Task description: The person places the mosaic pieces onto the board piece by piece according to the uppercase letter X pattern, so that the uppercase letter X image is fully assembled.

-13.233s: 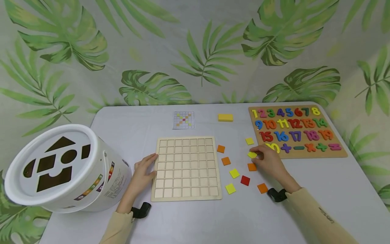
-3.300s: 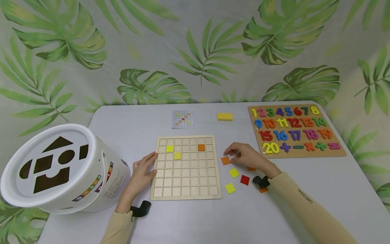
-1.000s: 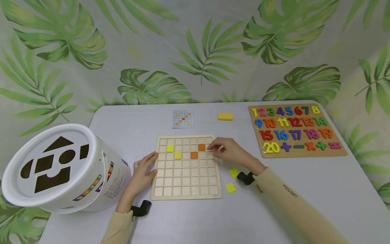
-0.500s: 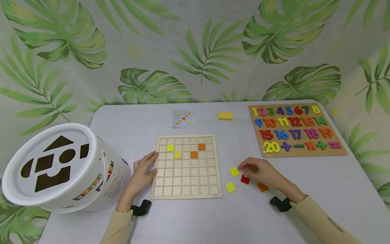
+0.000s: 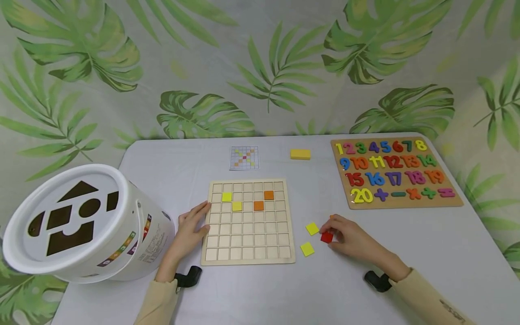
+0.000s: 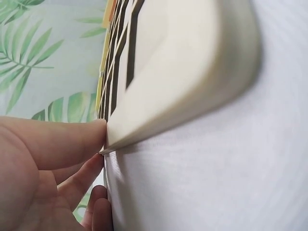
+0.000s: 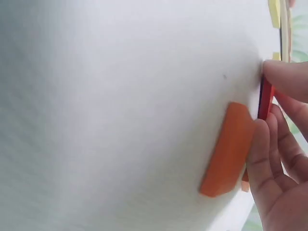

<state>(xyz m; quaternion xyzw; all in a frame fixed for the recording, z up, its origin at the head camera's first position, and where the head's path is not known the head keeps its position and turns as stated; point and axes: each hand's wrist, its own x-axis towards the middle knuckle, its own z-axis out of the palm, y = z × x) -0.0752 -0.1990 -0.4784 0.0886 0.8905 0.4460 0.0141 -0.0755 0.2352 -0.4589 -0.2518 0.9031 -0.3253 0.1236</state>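
A person sits at a pale table with both hands resting on it, well apart from each other. The right hand has its thumb and fingertips curled onto a small red square tile, pinching it by its edges; in the right wrist view the red tile stands on edge between the thumb and the fingers, with an orange tile lying flat on the table just beside the fingers. Just to the left of this hand lie two loose yellow tiles, one near the fingertips and one a little closer to the person. The left hand lies open and relaxed, its straight fingers touching the left edge of a wooden grid board; the left wrist view shows the thumb and a fingertip pressed against the board's pale edge. The board sits between the two hands. In its squares, beyond and to the right of the left hand, are two yellow tiles set diagonally and two orange tiles set diagonally. To the left of the left hand a large white bucket lies tipped, its lid cut with shape holes. Beyond the board are a small pattern card and a yellow block. Beyond the right hand lies a wooden number puzzle with coloured numerals.
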